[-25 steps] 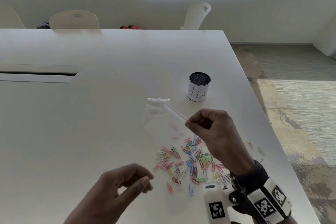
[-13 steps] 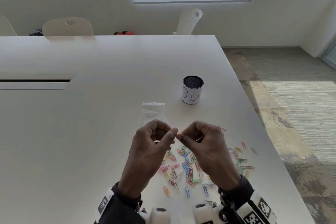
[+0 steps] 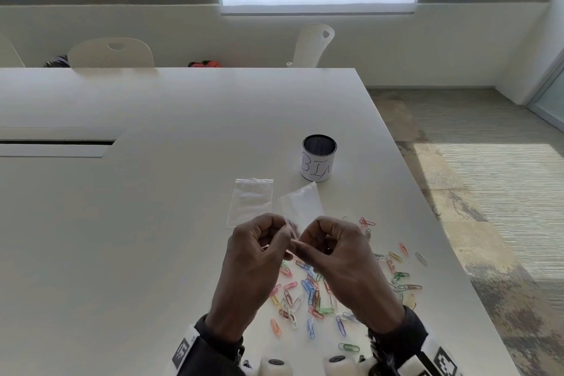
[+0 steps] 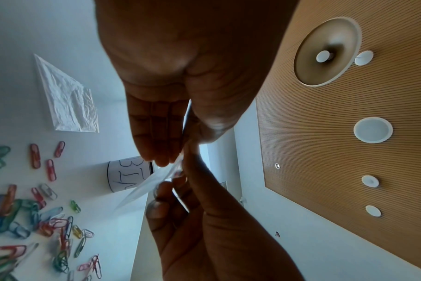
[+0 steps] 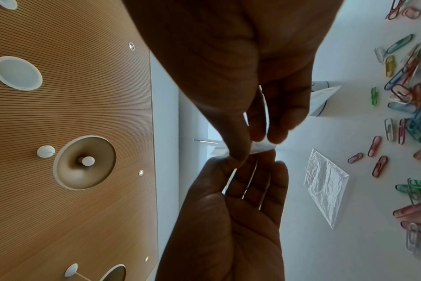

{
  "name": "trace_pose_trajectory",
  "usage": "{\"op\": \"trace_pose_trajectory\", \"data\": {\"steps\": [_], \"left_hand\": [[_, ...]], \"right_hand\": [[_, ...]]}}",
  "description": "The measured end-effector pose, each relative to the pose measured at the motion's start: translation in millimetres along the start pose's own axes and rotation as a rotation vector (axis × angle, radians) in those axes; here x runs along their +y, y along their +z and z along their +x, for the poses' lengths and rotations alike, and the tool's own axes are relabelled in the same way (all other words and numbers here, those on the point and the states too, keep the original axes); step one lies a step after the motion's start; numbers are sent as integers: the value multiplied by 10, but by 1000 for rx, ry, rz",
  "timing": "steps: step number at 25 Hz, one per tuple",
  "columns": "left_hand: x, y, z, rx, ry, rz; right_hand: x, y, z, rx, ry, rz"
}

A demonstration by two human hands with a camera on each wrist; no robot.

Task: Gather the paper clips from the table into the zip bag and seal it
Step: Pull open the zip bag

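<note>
Both the left hand [image 3: 259,249] and the right hand [image 3: 331,249] pinch the mouth of the zip bag [image 3: 300,203] above the paper clips [image 3: 308,290] (a second bag [image 3: 251,200] lies at 11 o'clock), so the thin film may slip or stay closed.

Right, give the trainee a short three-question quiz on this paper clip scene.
1. True or false: both the left hand and the right hand pinch the held zip bag.
2. Where does the spare bag lie? A) flat on the table B) inside the cup C) on a chair
3. Fill in: the paper clips lie loose on the ____.

Key: 1 true; 2 A; 3 table.
</note>
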State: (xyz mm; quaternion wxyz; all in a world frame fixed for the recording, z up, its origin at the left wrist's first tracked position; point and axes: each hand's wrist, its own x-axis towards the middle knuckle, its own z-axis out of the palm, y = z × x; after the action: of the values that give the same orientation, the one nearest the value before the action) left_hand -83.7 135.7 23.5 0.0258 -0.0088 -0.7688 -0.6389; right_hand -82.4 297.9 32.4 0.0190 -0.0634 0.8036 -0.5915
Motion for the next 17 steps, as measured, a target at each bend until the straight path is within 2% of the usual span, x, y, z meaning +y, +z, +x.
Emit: {"op": "trace_pose_trajectory", "data": {"steps": [7, 17], "left_hand": [[-13, 39, -42, 38, 23, 44], [-8, 111, -67, 198, 104, 213]], "right_hand": [[36, 20, -6, 88, -65, -123], [60, 74, -10, 189, -55, -172]]}}
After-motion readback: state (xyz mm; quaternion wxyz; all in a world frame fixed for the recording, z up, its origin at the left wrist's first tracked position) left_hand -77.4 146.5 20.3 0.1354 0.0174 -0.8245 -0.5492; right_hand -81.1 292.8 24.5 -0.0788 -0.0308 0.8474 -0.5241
